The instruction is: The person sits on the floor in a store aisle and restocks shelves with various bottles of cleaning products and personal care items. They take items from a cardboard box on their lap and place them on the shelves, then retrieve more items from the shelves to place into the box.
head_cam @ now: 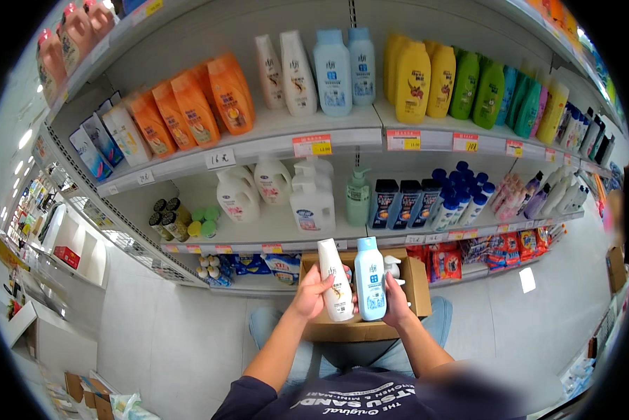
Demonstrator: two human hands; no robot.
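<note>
My left hand (312, 294) grips a white plastic shampoo bottle (336, 286) around its side, the label facing up at me. A light blue bottle (370, 278) is in my right hand (396, 300), side by side with the white one. Both are held over a cardboard box (366, 332) with its flaps open. Inside the box, white pump tops (393, 268) show beside the blue bottle; the rest of its contents is mostly hidden by my hands and the bottles. Matching white bottles (297, 76) and blue bottles (333, 73) stand on the upper shelf ahead.
Orange bottles (188, 107) stand left on the upper shelf (346, 126), yellow bottles (413, 84) and green bottles (488, 97) right. The lower shelf (272, 235) carries white jugs (314, 202) and dark blue boxes (385, 205). Bagged goods (443, 262) lie beneath. Cartons (91, 394) sit at the lower left.
</note>
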